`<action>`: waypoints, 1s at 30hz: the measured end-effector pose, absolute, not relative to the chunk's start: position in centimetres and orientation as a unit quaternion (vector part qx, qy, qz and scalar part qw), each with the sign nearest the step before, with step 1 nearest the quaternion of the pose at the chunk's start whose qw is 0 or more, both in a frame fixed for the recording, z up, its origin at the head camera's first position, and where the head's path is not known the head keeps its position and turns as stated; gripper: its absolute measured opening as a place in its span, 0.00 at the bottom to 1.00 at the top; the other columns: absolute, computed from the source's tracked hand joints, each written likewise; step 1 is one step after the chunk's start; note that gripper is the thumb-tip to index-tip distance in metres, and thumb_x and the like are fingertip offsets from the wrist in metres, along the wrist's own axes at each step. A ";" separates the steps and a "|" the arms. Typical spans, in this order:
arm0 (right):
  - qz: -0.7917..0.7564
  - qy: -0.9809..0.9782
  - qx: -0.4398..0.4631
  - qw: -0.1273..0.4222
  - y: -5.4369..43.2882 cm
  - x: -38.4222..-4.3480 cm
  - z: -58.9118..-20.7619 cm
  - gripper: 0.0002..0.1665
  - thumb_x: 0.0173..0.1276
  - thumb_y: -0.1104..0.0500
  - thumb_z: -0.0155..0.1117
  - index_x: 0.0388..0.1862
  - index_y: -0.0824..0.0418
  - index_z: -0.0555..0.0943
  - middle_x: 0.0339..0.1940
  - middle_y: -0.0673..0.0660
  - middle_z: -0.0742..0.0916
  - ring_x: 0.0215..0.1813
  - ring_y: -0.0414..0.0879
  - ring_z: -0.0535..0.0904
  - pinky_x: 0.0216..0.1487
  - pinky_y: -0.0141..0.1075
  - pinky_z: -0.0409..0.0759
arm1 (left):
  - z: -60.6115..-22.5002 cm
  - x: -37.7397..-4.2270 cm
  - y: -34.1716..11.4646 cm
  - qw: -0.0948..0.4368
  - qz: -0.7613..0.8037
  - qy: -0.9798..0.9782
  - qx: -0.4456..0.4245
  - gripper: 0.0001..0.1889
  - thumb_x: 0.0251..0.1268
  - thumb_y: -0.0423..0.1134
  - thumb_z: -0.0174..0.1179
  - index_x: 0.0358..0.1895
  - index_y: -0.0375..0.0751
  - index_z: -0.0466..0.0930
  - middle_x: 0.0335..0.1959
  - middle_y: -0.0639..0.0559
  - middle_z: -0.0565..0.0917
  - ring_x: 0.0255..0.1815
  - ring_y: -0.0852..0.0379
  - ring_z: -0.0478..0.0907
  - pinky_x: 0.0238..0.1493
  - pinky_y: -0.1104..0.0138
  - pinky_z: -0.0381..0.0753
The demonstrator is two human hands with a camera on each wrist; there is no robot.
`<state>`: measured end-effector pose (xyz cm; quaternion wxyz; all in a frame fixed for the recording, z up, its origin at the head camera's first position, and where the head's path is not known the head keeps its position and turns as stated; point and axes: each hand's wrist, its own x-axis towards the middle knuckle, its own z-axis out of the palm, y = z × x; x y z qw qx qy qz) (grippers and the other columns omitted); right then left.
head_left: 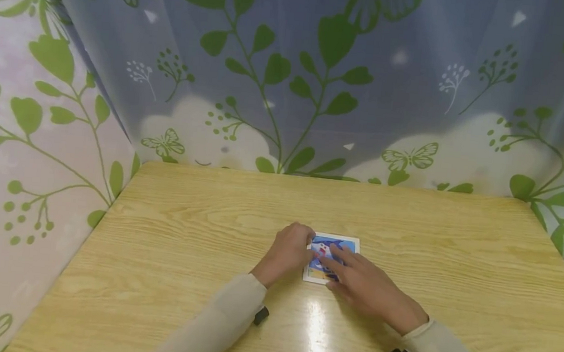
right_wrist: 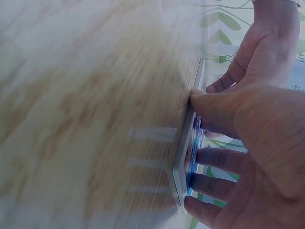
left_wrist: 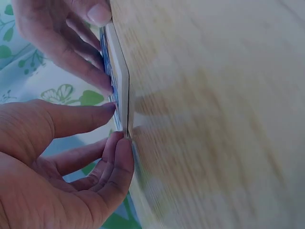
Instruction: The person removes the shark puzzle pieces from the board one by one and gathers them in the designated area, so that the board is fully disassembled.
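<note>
A thin square picture board (head_left: 333,241) with a white border and a blue cartoon shark picture lies flat on the wooden table. At its left edge is my left hand (head_left: 287,252). In the left wrist view its thumb (left_wrist: 88,118) touches the picture face, and curled fingers (left_wrist: 121,160) meet the board's side edge. My right hand (head_left: 370,287) reaches over from the right, fairly straight fingers (right_wrist: 214,186) spread on the picture. Its thumb (right_wrist: 209,102) rests at the near edge in the right wrist view. Both hands cover parts of the picture.
The light wooden table (head_left: 198,208) runs back to a blue curtain (head_left: 277,114) with green leaves and butterflies. A pale patterned curtain (head_left: 38,138) borders the left side. A bright reflection lies on the tabletop in front of the board.
</note>
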<state>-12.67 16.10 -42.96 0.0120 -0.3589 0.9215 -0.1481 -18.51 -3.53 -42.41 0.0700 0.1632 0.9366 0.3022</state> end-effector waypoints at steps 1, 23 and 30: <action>-0.147 0.921 -0.360 0.011 16.1 -12.7 -43.0 0.30 0.75 0.56 0.63 0.70 0.68 0.73 0.72 0.74 0.71 0.71 0.71 0.68 0.65 0.61 0.71 | -42.5 -18.5 -3.5 0.070 0.309 0.935 0.158 0.26 0.58 0.30 0.71 0.16 0.44 0.59 0.15 0.57 0.59 0.18 0.61 0.56 0.20 0.70 0.56; -0.142 0.925 -0.352 0.012 16.0 -12.9 -42.8 0.29 0.73 0.55 0.65 0.68 0.67 0.75 0.71 0.73 0.73 0.70 0.70 0.69 0.66 0.60 0.71 | -42.9 -19.3 -3.1 0.080 0.343 0.932 0.086 0.18 0.53 0.34 0.77 0.46 0.33 0.85 0.39 0.48 0.85 0.43 0.52 0.81 0.48 0.61 0.81; -0.141 0.923 -0.357 0.010 15.9 -12.9 -42.9 0.28 0.73 0.56 0.66 0.67 0.68 0.76 0.70 0.74 0.73 0.69 0.70 0.70 0.66 0.60 0.71 | -42.7 -19.2 -3.0 0.080 0.348 0.931 0.070 0.18 0.51 0.32 0.77 0.46 0.34 0.85 0.39 0.49 0.86 0.41 0.53 0.81 0.47 0.63 0.82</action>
